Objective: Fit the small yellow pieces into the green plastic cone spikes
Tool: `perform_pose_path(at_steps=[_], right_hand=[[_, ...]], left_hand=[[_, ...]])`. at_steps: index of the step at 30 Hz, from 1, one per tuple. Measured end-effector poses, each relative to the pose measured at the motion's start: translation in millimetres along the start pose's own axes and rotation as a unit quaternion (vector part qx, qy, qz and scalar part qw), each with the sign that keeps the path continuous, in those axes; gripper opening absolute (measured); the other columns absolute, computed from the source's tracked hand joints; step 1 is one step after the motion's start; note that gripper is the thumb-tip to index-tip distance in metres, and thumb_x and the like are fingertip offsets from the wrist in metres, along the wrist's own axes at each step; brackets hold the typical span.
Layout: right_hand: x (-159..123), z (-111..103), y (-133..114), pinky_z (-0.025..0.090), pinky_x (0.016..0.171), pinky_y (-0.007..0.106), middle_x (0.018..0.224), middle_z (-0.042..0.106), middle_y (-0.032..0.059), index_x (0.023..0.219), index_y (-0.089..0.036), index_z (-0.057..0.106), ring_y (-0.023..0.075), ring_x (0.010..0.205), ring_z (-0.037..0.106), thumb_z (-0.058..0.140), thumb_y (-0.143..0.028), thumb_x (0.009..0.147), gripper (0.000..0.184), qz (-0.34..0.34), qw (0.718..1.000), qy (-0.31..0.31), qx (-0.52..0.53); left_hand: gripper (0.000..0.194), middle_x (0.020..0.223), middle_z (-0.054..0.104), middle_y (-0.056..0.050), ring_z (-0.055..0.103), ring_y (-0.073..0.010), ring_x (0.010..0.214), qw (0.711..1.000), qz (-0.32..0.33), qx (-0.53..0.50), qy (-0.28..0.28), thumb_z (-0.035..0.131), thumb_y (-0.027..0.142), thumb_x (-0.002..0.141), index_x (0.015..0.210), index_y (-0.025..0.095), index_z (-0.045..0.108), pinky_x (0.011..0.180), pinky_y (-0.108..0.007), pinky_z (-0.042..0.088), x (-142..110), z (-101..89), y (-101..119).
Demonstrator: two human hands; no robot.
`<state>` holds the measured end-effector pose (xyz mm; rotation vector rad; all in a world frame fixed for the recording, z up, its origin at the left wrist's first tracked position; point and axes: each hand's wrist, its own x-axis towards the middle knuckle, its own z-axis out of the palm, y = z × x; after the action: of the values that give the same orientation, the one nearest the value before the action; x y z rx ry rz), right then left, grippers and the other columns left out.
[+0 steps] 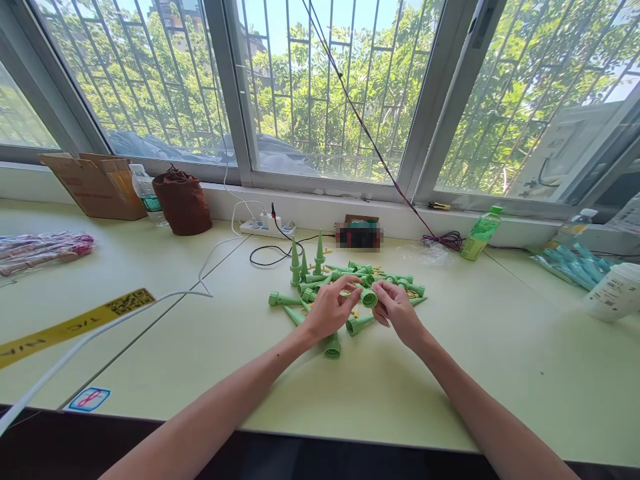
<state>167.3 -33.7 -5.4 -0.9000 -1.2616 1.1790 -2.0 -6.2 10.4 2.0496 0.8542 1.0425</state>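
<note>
A heap of green plastic cone spikes (345, 277) with small yellow bits lies on the pale green table (200, 347), a few standing upright at its left. My left hand (329, 310) and my right hand (395, 308) meet over the near side of the heap. Between their fingertips sits one green cone (369, 297), its round open end facing me. Both hands pinch it. More cones (356, 325) lie just under and beside my left hand.
Along the sill stand a cardboard box (93, 183), a water bottle (146, 193), a brown bag (183, 201), a power strip (265, 227) with cables, and a green bottle (481, 232). Blue pieces (575, 265) and a white container (613, 292) sit right; wrapped pink items (43, 248) left.
</note>
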Motion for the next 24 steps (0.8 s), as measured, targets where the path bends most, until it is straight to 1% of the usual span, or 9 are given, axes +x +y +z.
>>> perform_pose_path(at_steps=[4, 8, 15, 19, 24], right_hand=[[0.0, 0.1, 0.5, 0.020, 0.033, 0.020, 0.043, 0.029, -0.0115, 0.073, -0.021, 0.046, 0.0050, 0.034, 0.024, 0.060, -0.049, 0.086, 0.034, 0.002, 1.000, 0.004, -0.010], [0.6, -0.4, 1.7, 0.020, 0.034, 0.020, 0.044, 0.031, -0.0106, 0.073, -0.021, 0.046, 0.0052, 0.034, 0.025, 0.060, -0.049, 0.087, 0.034, 0.009, 1.000, -0.004, -0.003], [1.3, 0.4, 2.9, 0.021, 0.033, 0.020, 0.040, 0.033, -0.0108, 0.071, -0.021, 0.043, 0.0056, 0.033, 0.025, 0.059, -0.049, 0.087, 0.036, 0.011, 1.000, -0.004, -0.022], [0.9, -0.4, 3.1, 0.021, 0.033, 0.019, 0.040, 0.034, -0.0111, 0.072, -0.021, 0.043, 0.0054, 0.033, 0.026, 0.059, -0.048, 0.087, 0.034, 0.014, 0.999, -0.008, -0.028], [0.0, -0.3, 1.1, 0.021, 0.034, 0.019, 0.040, 0.035, -0.0111, 0.073, -0.020, 0.043, 0.0051, 0.032, 0.027, 0.056, -0.046, 0.089, 0.032, 0.011, 0.999, -0.010, -0.034]], left_hand=[[0.036, 0.101, 0.067, -0.007, 0.047, -0.0031, 0.037, 0.999, -0.013, -0.031, -0.005, 0.050, 0.048, 0.091, 0.111, 0.019, 0.055, 0.037, -0.018, 0.036, 0.4, -0.7, -3.2], [0.036, 0.110, 0.065, -0.007, 0.046, -0.0019, 0.036, 0.998, -0.012, -0.055, -0.014, 0.055, 0.044, 0.089, 0.116, 0.021, 0.053, 0.037, -0.018, 0.038, 0.7, -1.0, -4.8], [0.038, 0.113, 0.063, -0.007, 0.059, -0.0065, 0.048, 0.995, 0.012, -0.095, -0.011, 0.061, 0.034, 0.085, 0.119, 0.023, 0.049, 0.042, -0.019, 0.047, 0.9, 1.9, -5.3], [0.036, 0.116, 0.063, -0.007, 0.059, -0.0062, 0.054, 0.998, 0.049, -0.049, 0.007, 0.062, 0.028, 0.085, 0.119, 0.023, 0.050, 0.049, -0.019, 0.050, 1.3, 2.0, -6.2], [0.036, 0.109, 0.068, -0.004, 0.062, -0.0088, 0.068, 0.993, 0.113, 0.034, 0.022, 0.063, 0.019, 0.084, 0.119, 0.024, 0.054, 0.059, -0.018, 0.052, 1.4, 2.0, -6.8]])
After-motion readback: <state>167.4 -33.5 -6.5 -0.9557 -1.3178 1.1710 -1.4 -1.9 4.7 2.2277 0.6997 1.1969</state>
